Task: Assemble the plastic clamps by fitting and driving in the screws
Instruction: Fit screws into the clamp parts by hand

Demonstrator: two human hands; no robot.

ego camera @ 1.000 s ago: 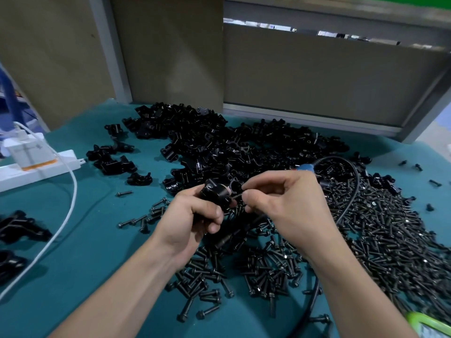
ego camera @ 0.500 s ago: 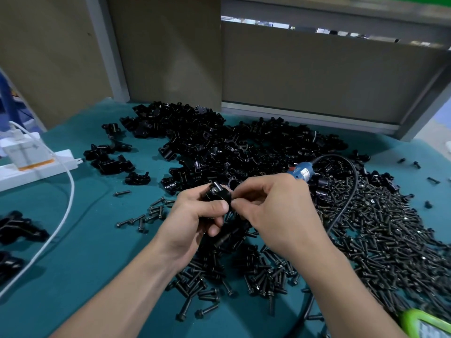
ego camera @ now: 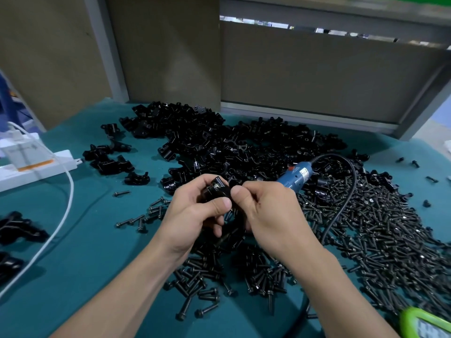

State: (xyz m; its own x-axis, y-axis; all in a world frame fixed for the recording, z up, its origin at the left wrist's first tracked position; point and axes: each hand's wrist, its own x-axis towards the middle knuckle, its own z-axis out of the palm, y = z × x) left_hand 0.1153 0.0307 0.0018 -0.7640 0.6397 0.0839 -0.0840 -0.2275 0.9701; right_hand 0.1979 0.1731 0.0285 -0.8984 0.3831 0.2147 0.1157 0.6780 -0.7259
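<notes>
My left hand (ego camera: 195,215) grips a black plastic clamp (ego camera: 216,191) above the middle of the green table (ego camera: 85,264). My right hand (ego camera: 263,211) meets it from the right, thumb and fingers pinched at the clamp's side; the screw it pinched earlier is hidden between the fingers. A big heap of black clamp parts (ego camera: 219,145) lies behind the hands. Loose black screws (ego camera: 378,230) cover the table to the right and below the hands. A blue electric screwdriver (ego camera: 296,178) lies just behind my right hand, its black cord (ego camera: 341,208) curving down the right.
A white power strip (ego camera: 36,169) with a plugged charger and white cable (ego camera: 66,203) sits at the left. Some black clamps (ego camera: 14,230) lie at the left edge. A green-cased device (ego camera: 424,325) shows at the bottom right corner. Brown panels wall the table's back.
My hands have closed together and dropped slightly toward me. The screw seen between my right fingers a second ago has gone out of sight at the clamp. The blue screwdriver is now uncovered.
</notes>
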